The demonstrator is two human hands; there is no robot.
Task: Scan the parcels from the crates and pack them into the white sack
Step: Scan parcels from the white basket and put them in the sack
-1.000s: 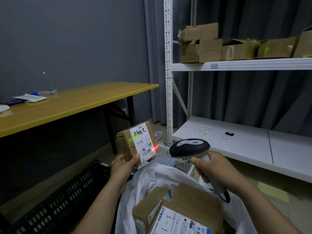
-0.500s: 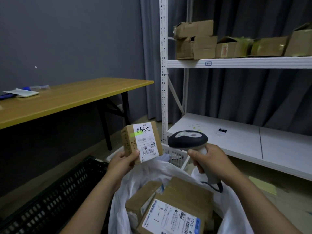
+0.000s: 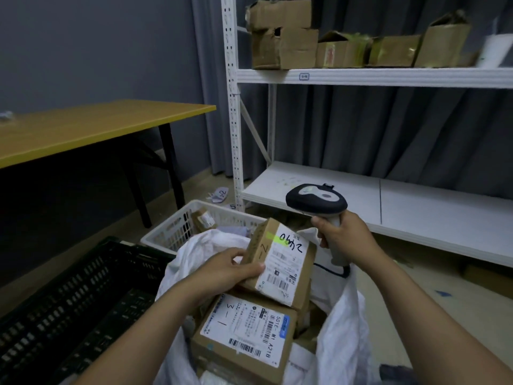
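The left hand (image 3: 224, 270), at centre frame, grips a small parcel (image 3: 280, 262) by its edge, tilted over a larger parcel (image 3: 244, 337) lying in the white sack (image 3: 341, 329) at lower centre. The right hand (image 3: 344, 237) grips the scanner (image 3: 316, 202) just above right. A white crate (image 3: 177, 229) and a black crate (image 3: 69, 309) stand to the left.

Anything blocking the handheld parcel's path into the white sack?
Nothing visible. The left hand holds the small parcel over the white sack's open mouth, above a larger labelled parcel already inside; it would likely land on that. The right hand, gripping the scanner, is off to the right.
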